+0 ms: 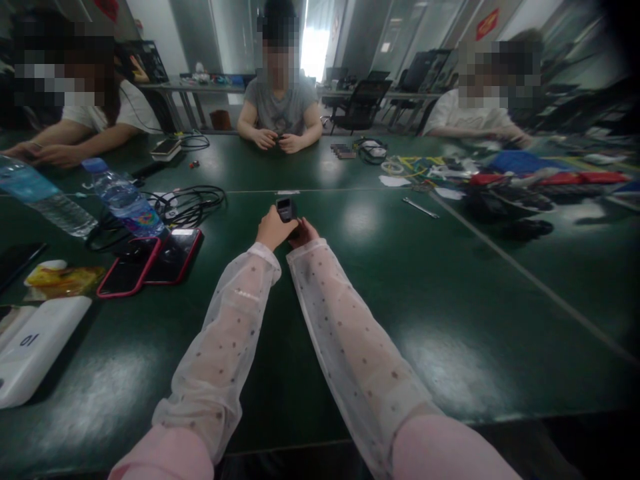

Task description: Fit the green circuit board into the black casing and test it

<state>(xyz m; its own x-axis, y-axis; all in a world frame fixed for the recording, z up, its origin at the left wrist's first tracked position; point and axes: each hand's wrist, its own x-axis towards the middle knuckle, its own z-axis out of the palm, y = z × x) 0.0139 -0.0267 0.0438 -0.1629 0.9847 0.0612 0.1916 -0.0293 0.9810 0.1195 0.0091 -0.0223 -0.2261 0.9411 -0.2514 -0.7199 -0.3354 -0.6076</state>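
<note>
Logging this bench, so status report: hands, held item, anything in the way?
Left hand gripping small black device. Right hand close against it, grip partly hidden. Black cables left, wrench right; neither seems in the way.

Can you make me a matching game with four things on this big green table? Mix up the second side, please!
Things:
1. Small black device
2. Metal wrench
3. Two phones
4. Block with a dark marking

Matches:
A. White, near the left edge of the picture
B. Lying to the right of both hands
C. Held in the left hand, with the right hand close by
D. Red or pink edges, near the blue-capped bottle

Right pairs: 1-C, 2-B, 3-D, 4-A
</note>
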